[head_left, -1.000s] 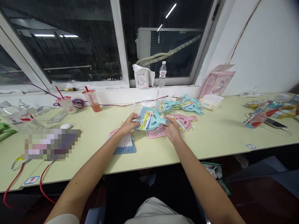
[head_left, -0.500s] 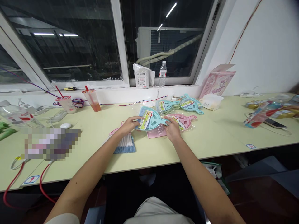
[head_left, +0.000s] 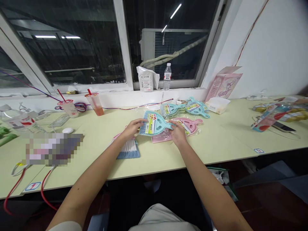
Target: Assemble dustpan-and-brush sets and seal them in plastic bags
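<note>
A teal dustpan and brush set (head_left: 157, 125) with a printed label is held just over the table. My left hand (head_left: 132, 129) is closed on its bristle end, fingers on top. At the handle end, my right hand (head_left: 178, 132) pinches the set. Below my left hand lies a loose brush with white and blue bristles (head_left: 128, 150), its pink top partly covered by the hand. A pink dustpan and brush set (head_left: 189, 124) in clear wrap lies just beyond my right hand. Behind it rest wrapped teal sets (head_left: 197, 108). A flat pink piece (head_left: 161, 138) shows under the held set.
Two drink cups (head_left: 96, 106) with red straws stand at the back left. A water bottle (head_left: 167, 77) is on the sill. A pink box (head_left: 223, 84) and a tissue pack (head_left: 218, 105) stand back right. Another person's hand (head_left: 297, 100) is at the far right.
The held teal set has turned slightly, its label facing me a little more squarely. Both my hands keep their places on it. The other person's hand at far right has moved.
</note>
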`<state>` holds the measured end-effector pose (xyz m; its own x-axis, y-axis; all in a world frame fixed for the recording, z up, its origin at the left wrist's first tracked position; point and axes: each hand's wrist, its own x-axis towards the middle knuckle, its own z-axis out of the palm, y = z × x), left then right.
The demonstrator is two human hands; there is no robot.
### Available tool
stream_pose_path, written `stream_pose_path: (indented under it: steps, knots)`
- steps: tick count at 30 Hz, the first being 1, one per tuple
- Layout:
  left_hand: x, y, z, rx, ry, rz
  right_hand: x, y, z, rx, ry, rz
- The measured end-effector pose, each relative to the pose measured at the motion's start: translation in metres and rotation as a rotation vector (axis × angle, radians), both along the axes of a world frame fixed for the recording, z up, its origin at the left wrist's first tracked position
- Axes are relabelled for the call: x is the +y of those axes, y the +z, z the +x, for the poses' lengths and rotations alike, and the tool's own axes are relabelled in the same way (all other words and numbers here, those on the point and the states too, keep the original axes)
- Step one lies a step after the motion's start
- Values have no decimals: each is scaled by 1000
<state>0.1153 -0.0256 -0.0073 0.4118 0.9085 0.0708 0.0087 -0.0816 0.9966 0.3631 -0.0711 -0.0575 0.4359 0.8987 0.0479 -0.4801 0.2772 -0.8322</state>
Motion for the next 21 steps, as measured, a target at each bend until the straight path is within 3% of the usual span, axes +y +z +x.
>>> stream_pose_path:
  steps: [6,11,15,21]
  knots:
    - [18,-12,-7,-40,167,50,1,-1,2,-8,-26,-14]
    - [19,-7,-13,-118,196,9,0,-1,3,-9,-21,-17]
    - [21,-1,-15,-309,230,-154,0,1,4,71,-61,22]
    - [12,-1,-2,-448,100,-312,2,2,0,78,-31,89]
